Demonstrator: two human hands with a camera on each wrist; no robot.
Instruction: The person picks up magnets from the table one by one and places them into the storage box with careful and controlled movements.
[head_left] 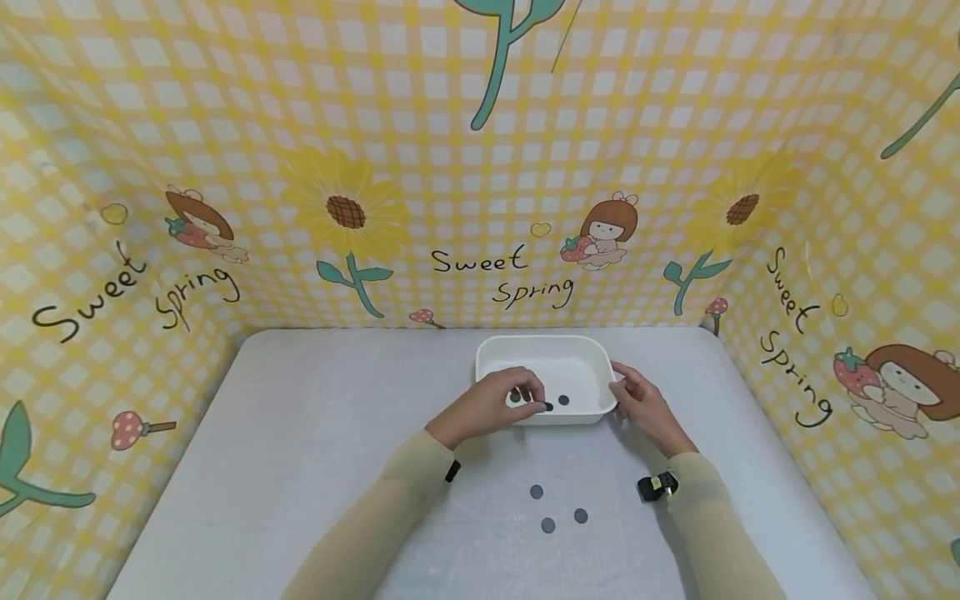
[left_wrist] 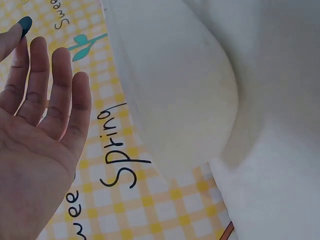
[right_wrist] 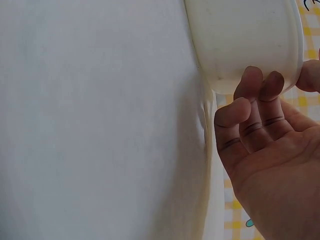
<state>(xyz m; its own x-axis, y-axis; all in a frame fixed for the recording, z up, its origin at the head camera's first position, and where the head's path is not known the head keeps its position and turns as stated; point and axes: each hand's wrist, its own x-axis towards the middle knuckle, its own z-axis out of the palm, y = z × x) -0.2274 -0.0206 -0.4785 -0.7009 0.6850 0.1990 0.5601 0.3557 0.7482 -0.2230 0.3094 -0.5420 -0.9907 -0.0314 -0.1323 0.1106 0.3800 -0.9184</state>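
A small dark round disc is pinched between the thumb and fingertip of my left hand, which reaches over the near left side of a white rectangular tub. Inside the tub lie a dark grey disc and, partly framed by my left fingers, another disc. My right hand holds the tub's right end; in the right wrist view its bent fingers rest against the outer wall and the thumb is at the rim. The left wrist view shows the tub wall beside the left hand.
On the white tabletop, three more grey discs lie between my forearms, nearer to me than the tub. A yellow checked cloth with printed flowers and words surrounds the table at the back and sides. A black device sits on the right wrist.
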